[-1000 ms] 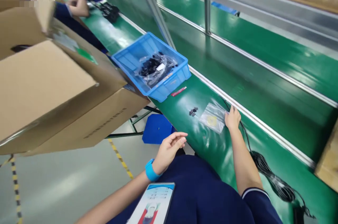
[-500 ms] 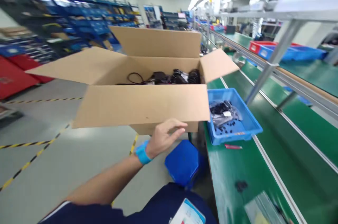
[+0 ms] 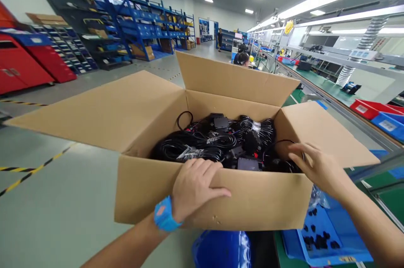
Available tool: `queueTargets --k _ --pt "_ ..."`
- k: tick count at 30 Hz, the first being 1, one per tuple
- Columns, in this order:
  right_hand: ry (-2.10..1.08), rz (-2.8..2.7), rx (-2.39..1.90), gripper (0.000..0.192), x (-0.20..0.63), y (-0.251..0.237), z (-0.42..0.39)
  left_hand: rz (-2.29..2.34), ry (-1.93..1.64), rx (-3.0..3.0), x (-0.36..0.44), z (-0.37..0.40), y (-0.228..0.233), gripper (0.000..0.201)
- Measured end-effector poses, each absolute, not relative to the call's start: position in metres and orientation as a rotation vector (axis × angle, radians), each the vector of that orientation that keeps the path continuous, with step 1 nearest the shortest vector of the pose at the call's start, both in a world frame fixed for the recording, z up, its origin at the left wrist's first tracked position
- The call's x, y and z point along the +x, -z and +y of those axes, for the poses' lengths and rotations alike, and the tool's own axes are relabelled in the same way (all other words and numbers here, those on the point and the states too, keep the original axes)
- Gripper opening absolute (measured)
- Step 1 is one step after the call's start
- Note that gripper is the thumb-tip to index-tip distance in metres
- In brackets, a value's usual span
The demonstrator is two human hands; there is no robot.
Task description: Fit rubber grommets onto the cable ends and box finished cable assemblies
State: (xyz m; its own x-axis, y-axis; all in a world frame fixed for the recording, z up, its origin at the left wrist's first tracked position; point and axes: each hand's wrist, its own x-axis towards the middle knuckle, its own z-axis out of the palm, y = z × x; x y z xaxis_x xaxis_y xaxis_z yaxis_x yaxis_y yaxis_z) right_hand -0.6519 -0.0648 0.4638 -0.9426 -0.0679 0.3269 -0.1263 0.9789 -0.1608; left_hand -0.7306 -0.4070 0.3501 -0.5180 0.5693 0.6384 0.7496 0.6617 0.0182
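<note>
A large open cardboard box (image 3: 252, 200) fills the middle of the view, its flaps spread out. Inside lie several coiled black cable bundles (image 3: 217, 141) with small black units. My left hand (image 3: 195, 186), a blue wristband on the wrist, grips the box's near wall at the top edge, fingers curled over it. My right hand (image 3: 318, 169) reaches over the box's right side with fingers apart, just above the cables near the right wall; it holds nothing that I can see.
A blue bin (image 3: 331, 242) with small black parts sits below the box at the right, on the green conveyor bench (image 3: 389, 194). A blue stool (image 3: 221, 249) stands under the box. Blue shelving (image 3: 142, 28) and red cabinets (image 3: 28, 57) line the far left; a person sits far back.
My view swung from the green bench to the box and came close. My left hand took hold of the box's near wall. My right hand left the plastic bag and reached into the box.
</note>
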Motion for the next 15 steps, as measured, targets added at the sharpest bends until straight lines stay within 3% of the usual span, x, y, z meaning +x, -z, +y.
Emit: queueTargets --k 2,6,9,15 --pt "-0.281 -3.138 -0.049 0.035 -0.735 -0.451 -0.077 -2.199 0.438 -1.001 -0.729 -0.406 -0.349 0.067" --pt "-0.17 -3.285 -0.279 0.058 -0.837 -0.392 -0.098 -2.157 0.512 -0.994 -0.732 -0.405 -0.349 0.063" --pt "-0.138 -3.263 -0.339 0.051 -0.859 -0.37 -0.109 -2.142 0.521 -0.983 -0.734 -0.407 -0.347 0.058" --pt "-0.243 -2.969 -0.288 0.044 -0.842 -0.426 -0.076 -2.125 0.525 -0.986 -0.733 -0.411 -0.343 0.053"
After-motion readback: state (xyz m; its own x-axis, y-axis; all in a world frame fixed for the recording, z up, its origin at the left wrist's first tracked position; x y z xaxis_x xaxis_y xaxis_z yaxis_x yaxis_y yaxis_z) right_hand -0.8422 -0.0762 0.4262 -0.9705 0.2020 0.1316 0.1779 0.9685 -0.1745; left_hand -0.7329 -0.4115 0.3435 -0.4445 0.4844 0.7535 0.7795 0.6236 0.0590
